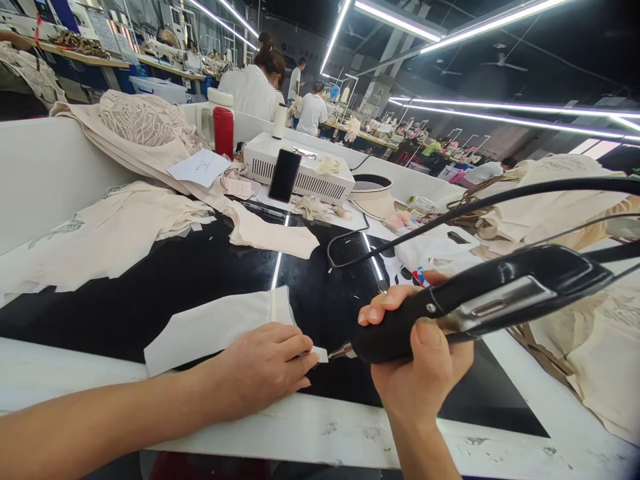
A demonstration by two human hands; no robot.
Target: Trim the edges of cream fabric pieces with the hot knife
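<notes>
My left hand (pixel 273 367) rests on a white cut fabric piece (pixel 210 327) lying on the black board (pixel 345 393). Its fingers are curled and pressed together, and a small white strip (pixel 320 355) sticks out past the fingertips. How the strip joins the larger piece is hidden under the hand. My right hand (pixel 425 367) is wrapped round a black corded hand tool (pixel 395 337) with a silver lever along its side. The thumb lies by the lever. The tool's thin metal tip (pixel 344 351) points left, at the end of the strip, seemingly touching it.
Beige fabric piles lie at the left (pixel 115 233) and right (pixel 590 353). Behind the board are a curved beige piece (pixel 275 230), a phone (pixel 285 175), a white vented box (pixel 260 160) and a red bottle (pixel 223 132). The tool's black cable (pixel 425 230) loops over the right side.
</notes>
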